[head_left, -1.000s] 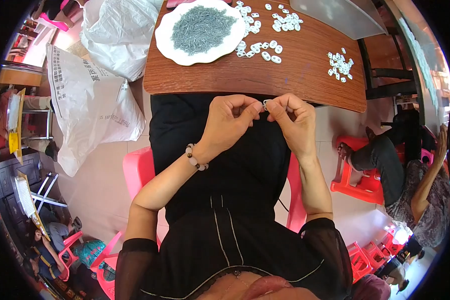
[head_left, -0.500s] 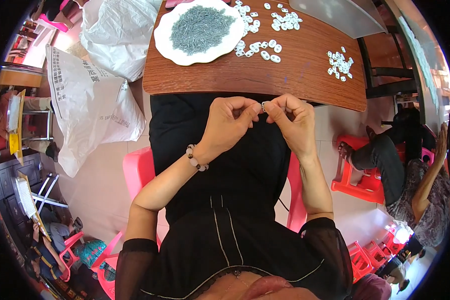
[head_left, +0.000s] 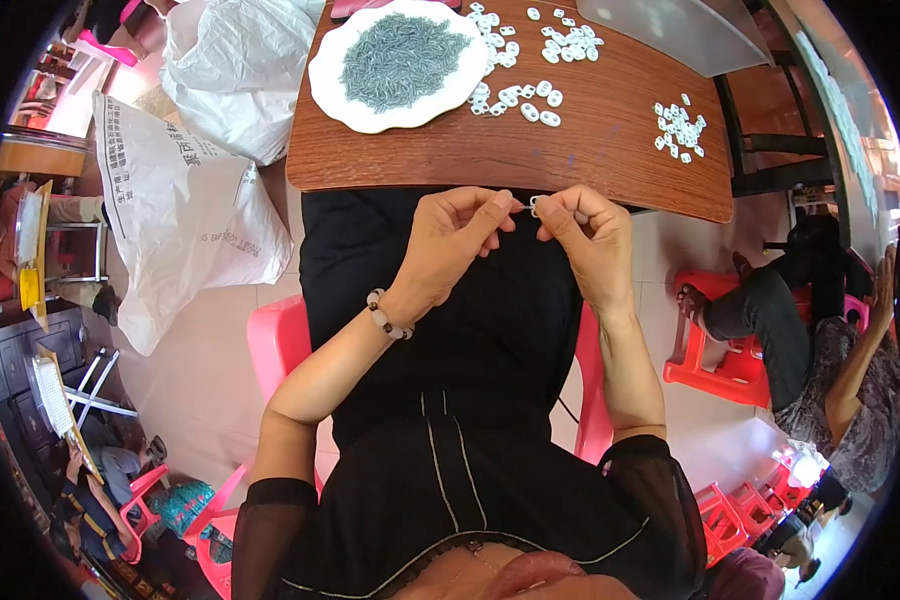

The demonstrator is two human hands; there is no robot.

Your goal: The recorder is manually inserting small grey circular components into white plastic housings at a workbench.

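Note:
Both my hands are raised over my lap, just off the table's near edge. My right hand pinches a small white two-holed plastic piece between thumb and forefinger. My left hand is closed in a pinch beside it, with a small gap between the two hands. A thin tip shows at the left fingertips, too small to name. On the table, a white scalloped plate carries a heap of small grey metal springs. Right of the plate lie loose white two-holed pieces.
Another group of white pieces lies at the right of the brown wooden table. A grey panel stands at its back. White sacks slump on the floor at left. A person sits at right near a red stool.
My fingertips have drawn apart slightly, the left hand moving a little to the left. The white piece in my right hand now shows more plainly.

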